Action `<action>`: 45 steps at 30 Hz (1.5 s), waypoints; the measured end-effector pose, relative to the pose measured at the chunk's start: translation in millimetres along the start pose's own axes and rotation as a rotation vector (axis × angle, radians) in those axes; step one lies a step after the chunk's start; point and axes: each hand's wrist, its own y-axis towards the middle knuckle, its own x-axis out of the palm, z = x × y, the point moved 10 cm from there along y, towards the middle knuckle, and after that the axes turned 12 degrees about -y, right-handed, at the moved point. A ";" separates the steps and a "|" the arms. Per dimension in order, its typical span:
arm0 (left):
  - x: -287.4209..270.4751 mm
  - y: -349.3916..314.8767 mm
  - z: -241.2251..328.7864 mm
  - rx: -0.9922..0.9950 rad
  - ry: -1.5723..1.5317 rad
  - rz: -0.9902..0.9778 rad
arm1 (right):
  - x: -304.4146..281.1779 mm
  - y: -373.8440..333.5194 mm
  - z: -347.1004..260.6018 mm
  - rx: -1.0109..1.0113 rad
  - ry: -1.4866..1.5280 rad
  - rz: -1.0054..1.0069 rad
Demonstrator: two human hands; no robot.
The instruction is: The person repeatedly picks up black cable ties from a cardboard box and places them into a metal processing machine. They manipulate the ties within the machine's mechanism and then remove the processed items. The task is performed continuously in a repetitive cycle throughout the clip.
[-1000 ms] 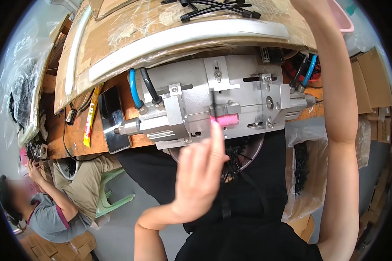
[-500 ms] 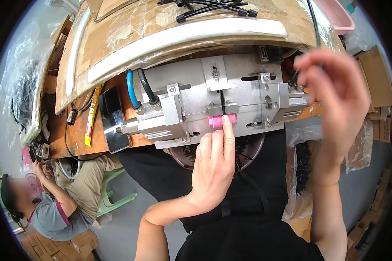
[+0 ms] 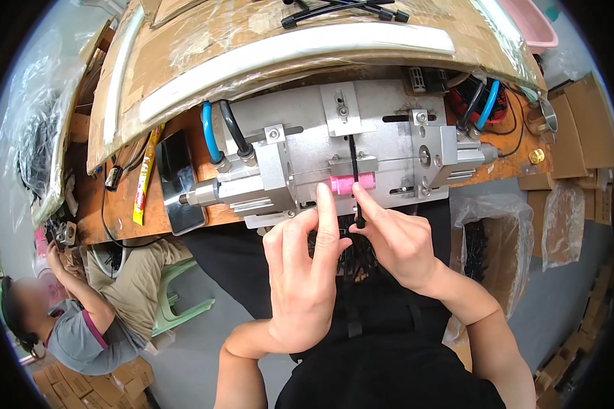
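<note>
A slim black rod (image 3: 354, 160) lies lengthwise across a pink block (image 3: 344, 185) in the middle of a metal fixture (image 3: 300, 102). Its far end meets the slotted bracket at the back, and its thicker near end sticks out past the fixture's front edge. My right hand (image 3: 409, 252) pinches that near end, with the index fingertip on the rod by the pink block. Just left of the block, my left hand (image 3: 300, 273) points its index finger forward, the other fingers loosely bent and nothing held. Metal cylinder units (image 3: 256, 187) flank the block on both sides.
Taped cardboard (image 3: 252, 54) overhangs the fixture's back, with several black rods (image 3: 348, 12) on top. A phone (image 3: 177, 184) and a yellow packet (image 3: 143, 180) lie left. Blue and black hoses (image 3: 211, 140) rise from the cylinders. At far left sits another person (image 3: 89, 334).
My right hand has come down from the upper right to the rod's near end. My left index finger has moved off the rod, to the left of the pink block.
</note>
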 end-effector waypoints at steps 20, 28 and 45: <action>-48.1 209.7 -58.4 0.321 -0.008 -0.171 | -109.6 201.5 72.4 -0.308 -0.503 0.202; -84.3 162.3 -60.7 0.244 -0.078 -0.237 | -82.8 249.6 81.7 -0.383 -0.481 -0.021; 62.2 -1.9 2.4 0.157 0.127 -0.158 | -171.4 171.7 94.0 0.232 0.513 0.279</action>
